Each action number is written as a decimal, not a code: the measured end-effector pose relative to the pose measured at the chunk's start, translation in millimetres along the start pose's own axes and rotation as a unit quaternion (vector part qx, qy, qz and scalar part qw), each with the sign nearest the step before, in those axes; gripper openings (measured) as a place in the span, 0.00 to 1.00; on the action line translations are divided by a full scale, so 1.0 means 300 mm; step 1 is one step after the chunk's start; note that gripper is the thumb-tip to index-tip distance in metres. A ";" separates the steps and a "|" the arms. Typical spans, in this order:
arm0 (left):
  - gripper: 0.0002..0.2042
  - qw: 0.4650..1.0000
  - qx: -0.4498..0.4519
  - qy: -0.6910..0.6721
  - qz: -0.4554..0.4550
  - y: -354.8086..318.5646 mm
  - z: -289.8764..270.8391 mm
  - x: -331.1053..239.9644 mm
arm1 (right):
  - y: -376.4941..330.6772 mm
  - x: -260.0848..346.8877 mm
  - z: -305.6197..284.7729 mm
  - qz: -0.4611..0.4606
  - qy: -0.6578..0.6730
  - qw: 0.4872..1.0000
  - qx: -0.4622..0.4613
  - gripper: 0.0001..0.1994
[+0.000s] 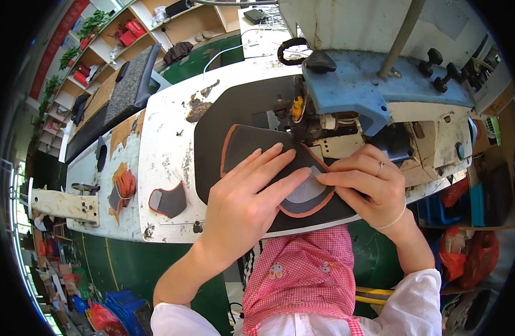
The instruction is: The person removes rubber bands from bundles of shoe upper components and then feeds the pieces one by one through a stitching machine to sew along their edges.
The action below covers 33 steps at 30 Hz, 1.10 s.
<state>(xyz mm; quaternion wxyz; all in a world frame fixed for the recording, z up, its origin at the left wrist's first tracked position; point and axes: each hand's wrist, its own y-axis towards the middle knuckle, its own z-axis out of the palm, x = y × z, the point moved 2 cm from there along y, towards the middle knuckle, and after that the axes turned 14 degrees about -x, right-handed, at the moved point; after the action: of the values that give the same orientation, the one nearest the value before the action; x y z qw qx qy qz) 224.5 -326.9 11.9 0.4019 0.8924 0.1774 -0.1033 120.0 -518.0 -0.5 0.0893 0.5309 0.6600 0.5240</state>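
Note:
A dark grey fabric piece with orange edging (247,143) lies on a black mat (229,106) under the presser foot of a sewing machine (381,95). My left hand (247,193) lies flat on the fabric, fingers spread and pointing toward the needle. My right hand (365,182) presses the fabric's right edge just in front of the machine head, fingertips meeting those of the left hand. A light grey patch (309,191) of the fabric shows between both hands.
A second grey piece with orange edging (169,200) lies on the worn white table (162,145) to the left. Orange scraps (124,183) lie further left. A grey chair (131,81) and wooden shelves (156,28) stand behind. Blue crates (120,308) sit on the floor.

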 end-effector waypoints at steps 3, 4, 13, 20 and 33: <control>0.24 1.000 0.016 -0.004 0.002 0.005 -0.008 0.010 | -0.007 -0.006 -0.011 0.004 -0.002 1.000 0.003 0.16; 0.25 1.000 0.023 -0.008 0.000 0.007 -0.011 0.012 | -0.011 -0.009 -0.016 0.005 0.000 1.000 0.001 0.16; 0.26 0.996 0.065 -0.054 0.000 0.027 -0.040 0.052 | -0.028 -0.022 -0.036 -0.009 0.012 1.000 -0.006 0.15; 0.22 0.994 0.084 -0.040 0.049 0.042 -0.050 0.076 | -0.029 -0.025 -0.036 -0.018 0.011 1.000 -0.013 0.15; 0.19 0.995 0.070 -0.013 0.075 0.058 -0.042 0.129 | -0.034 -0.027 -0.034 -0.024 0.006 0.999 -0.021 0.15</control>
<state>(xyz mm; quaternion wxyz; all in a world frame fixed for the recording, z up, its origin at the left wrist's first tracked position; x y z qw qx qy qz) 267.4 -319.1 19.2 0.3477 0.9276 0.0971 -0.0965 110.3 -529.3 -7.7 0.1092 0.5098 0.6621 0.5384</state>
